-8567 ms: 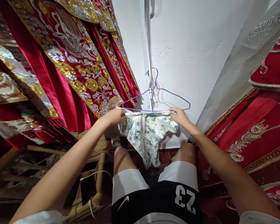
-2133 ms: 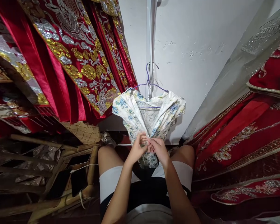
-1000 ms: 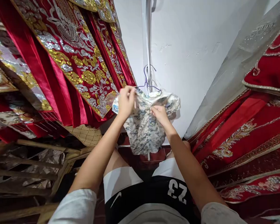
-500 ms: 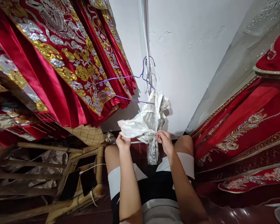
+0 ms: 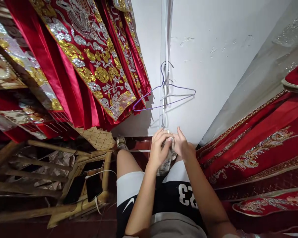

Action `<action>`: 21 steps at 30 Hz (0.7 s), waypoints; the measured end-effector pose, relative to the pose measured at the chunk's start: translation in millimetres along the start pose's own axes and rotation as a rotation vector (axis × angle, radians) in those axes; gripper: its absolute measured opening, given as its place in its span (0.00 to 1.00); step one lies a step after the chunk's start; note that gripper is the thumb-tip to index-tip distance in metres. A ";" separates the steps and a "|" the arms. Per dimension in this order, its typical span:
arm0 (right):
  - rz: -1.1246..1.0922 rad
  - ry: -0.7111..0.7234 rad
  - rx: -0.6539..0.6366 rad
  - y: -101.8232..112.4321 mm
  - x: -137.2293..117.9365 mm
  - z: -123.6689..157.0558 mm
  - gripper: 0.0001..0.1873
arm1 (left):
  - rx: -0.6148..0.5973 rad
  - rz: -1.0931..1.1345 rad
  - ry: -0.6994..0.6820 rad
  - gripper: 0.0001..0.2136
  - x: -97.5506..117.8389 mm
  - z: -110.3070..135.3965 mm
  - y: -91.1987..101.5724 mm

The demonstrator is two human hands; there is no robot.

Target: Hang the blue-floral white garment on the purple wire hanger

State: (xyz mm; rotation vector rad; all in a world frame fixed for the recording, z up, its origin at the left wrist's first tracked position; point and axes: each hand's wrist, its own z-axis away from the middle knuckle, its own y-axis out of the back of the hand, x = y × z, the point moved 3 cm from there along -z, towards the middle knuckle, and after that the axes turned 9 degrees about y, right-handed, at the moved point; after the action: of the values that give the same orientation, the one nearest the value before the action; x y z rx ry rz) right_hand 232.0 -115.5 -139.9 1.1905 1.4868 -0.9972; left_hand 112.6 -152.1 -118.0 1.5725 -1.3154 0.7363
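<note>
A thin white and grey patterned garment [image 5: 165, 167] is bunched between my two hands, its lower part hanging between my knees. My left hand [image 5: 159, 147] curls its fingers over the top of the bundle. On the other side my right hand [image 5: 183, 145] is closed against the cloth, with one finger or thumb sticking up. The hands largely cover the upper part of the garment. Above them a purple wire hanger [image 5: 151, 108] hangs bare on the wall, slightly tilted.
Red embroidered gowns [image 5: 94, 72] hang at the left, and more red beaded clothing [image 5: 253, 145] at the right. A bamboo chair [image 5: 64, 215] at lower left bears dark phones [image 5: 94, 186] and a white cable. A white strip [image 5: 167, 39] runs down the wall.
The garment has come off the hanger, which now hangs bare and has swung round. My hands have drawn together and gathered the cloth into a bundle. The view has shifted a little.
</note>
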 end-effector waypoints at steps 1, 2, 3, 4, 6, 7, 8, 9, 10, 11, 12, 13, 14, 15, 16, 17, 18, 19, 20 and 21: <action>-0.061 -0.003 -0.021 -0.9 -6.0 -5.3 0.36 | 0.040 -0.056 -0.038 0.11 2.6 -3.1 4.3; -0.119 -0.027 -0.072 -1.3 -12.0 -10.1 0.34 | 0.067 -0.078 -0.055 0.12 3.1 -8.6 10.3; -0.174 -0.060 -0.129 -0.7 -18.4 -14.5 0.31 | 0.067 -0.076 -0.049 0.13 1.5 -16.0 16.7; -0.206 -0.091 -0.198 0.7 -25.5 -18.8 0.25 | 0.036 -0.062 -0.027 0.15 -1.8 -24.5 22.6; -0.165 -0.099 -0.278 7.4 -41.5 -29.8 0.15 | -0.118 -0.025 0.048 0.20 -11.5 -41.0 31.1; -0.093 -0.054 -0.260 13.1 -50.1 -37.9 0.10 | -0.223 -0.022 0.088 0.23 -16.7 -47.2 33.7; -0.010 0.025 -0.197 19.9 -58.8 -48.0 0.07 | -0.324 -0.042 0.121 0.25 -21.4 -51.4 36.1; 0.068 0.128 -0.096 27.4 -66.9 -59.8 0.05 | -0.400 -0.092 0.142 0.26 -25.2 -53.9 39.2; 0.126 0.235 0.016 34.4 -73.3 -72.5 0.03 | -0.431 -0.180 0.154 0.26 -27.9 -55.3 43.9; 0.154 0.323 0.119 40.5 -76.8 -86.0 0.04 | -0.413 -0.307 0.163 0.24 -29.4 -56.3 50.4; 0.151 0.374 0.205 45.6 -76.5 -100.0 0.08 | -0.359 -0.459 0.172 0.22 -29.5 -57.2 58.8; 0.128 0.388 0.268 49.7 -72.6 -114.2 0.13 | -0.287 -0.616 0.184 0.20 -28.3 -58.2 68.3; 0.105 0.372 0.310 53.1 -65.7 -127.9 0.16 | -0.216 -0.763 0.199 0.19 -26.0 -59.5 78.6; 0.109 0.340 0.334 56.2 -57.0 -140.3 0.16 | -0.164 -0.891 0.215 0.19 -23.4 -61.1 88.7; 0.138 0.304 0.345 59.3 -47.6 -150.5 0.15 | -0.141 -0.995 0.231 0.20 -21.2 -63.0 98.2; 0.185 0.274 0.347 62.8 -38.7 -158.1 0.13 | -0.143 -1.076 0.247 0.21 -20.1 -65.4 106.9; 0.234 0.254 0.341 66.8 -31.0 -162.8 0.12 | -0.162 -1.137 0.265 0.21 -20.5 -68.1 115.0; 0.281 0.251 0.326 71.0 -25.2 -164.8 0.10 | -0.186 -1.182 0.286 0.21 -22.5 -71.1 122.4; 0.328 0.267 0.301 75.3 -21.8 -164.2 0.09 | -0.217 -1.205 0.313 0.21 -26.3 -74.3 129.2; 0.378 0.300 0.270 79.3 -20.9 -161.6 0.09 | -0.246 -1.205 0.347 0.19 -31.4 -77.7 135.3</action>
State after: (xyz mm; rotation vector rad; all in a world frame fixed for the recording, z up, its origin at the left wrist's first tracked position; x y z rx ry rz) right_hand 281.9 50.6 -87.5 1.8037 1.3042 -0.7991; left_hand -16.7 -68.1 -78.3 1.5881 -0.0646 0.0492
